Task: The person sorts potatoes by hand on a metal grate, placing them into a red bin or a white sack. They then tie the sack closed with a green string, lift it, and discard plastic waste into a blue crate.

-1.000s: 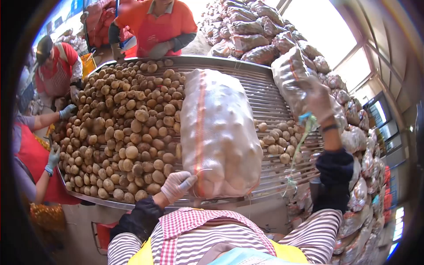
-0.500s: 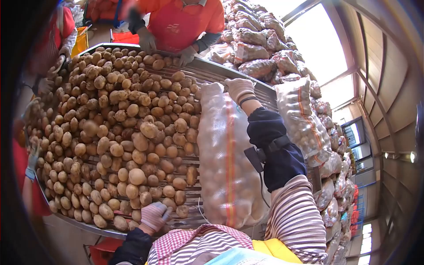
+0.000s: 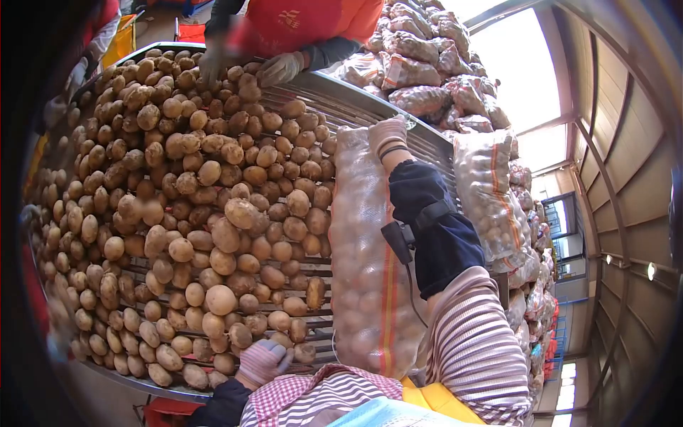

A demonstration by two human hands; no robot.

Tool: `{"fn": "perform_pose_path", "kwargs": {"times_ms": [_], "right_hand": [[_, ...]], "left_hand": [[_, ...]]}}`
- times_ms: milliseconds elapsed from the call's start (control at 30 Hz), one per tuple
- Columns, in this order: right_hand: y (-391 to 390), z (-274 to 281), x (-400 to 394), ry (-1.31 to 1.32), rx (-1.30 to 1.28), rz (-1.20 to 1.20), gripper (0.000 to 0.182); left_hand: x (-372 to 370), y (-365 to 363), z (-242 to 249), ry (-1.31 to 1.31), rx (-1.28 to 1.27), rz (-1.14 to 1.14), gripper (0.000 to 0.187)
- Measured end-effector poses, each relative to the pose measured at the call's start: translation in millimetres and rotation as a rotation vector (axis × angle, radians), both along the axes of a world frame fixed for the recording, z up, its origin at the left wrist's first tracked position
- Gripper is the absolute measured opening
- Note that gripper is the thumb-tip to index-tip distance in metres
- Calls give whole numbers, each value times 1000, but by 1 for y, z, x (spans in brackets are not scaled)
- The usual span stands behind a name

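A long mesh bag filled with potatoes lies on the slatted table, with orange and yellow stripes along it. My right hand, in a light knitted glove, is at the bag's far end; its fingers are bent, and what they hold is too small to name. My left hand, in a pinkish glove with grey fingertips, rests at the table's near edge beside loose potatoes. Its fingers are partly curled, and I cannot make out anything in them.
A co-worker in a red apron reaches over the potatoes from the far side; other people stand at the left. Another full bag leans at the right edge. Stacked bags rise behind, and a red container sits below.
The view has shifted, with the table appearing larger. The co-worker's hands have moved further over the potatoes. My right hand has turned slightly at the bag's end; my left hand has barely moved.
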State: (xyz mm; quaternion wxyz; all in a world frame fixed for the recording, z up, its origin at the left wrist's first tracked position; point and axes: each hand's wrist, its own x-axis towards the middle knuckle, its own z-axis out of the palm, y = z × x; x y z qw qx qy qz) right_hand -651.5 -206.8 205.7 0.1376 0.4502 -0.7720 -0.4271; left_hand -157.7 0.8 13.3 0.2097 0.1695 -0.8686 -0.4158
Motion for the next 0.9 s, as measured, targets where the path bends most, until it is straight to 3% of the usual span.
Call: {"fn": "perform_pose_path", "kwargs": {"times_ms": [167,233,333,400,433,467,500,533,567,667,733,800,900], "right_hand": [[9,-7,-8,-83,-8,-7,33],[5,-25,-31,-129,-207,-117,35],[4,-20,-6,-31,-74,-54,33],[8,-17,-1,-134,-104,-44,31],[4,-27,-10,-131,-150,-94,31],[0,-35,-16,-133,-191,-145,31],[4,-26,-8,-132,-204,-143,31],[12,-14,4,-138,-149,-85,31],[23,-3,16,-149,-88,-27,31],[56,-1,29,-90,-8,115,32],[82,20,58,-278,66,181,32],[104,34,62,-359,23,196,31],[116,62,64,-266,-190,234,30]], "left_hand": [[-2,-3,14,-60,-42,3,27],[-4,-1,11,22,-17,39,25],[-4,5,0,0,-113,68,26],[-2,3,-6,12,-171,47,26],[1,3,-9,-87,203,-33,19],[2,1,-9,-192,580,-112,27],[1,0,-4,-190,567,-111,27],[-3,0,3,-69,214,-42,18],[-4,1,9,47,-132,27,27],[-1,5,3,66,-115,47,25],[-4,4,13,132,-126,85,26],[-3,6,13,54,-140,82,27],[-3,2,16,36,-131,68,27]]}}
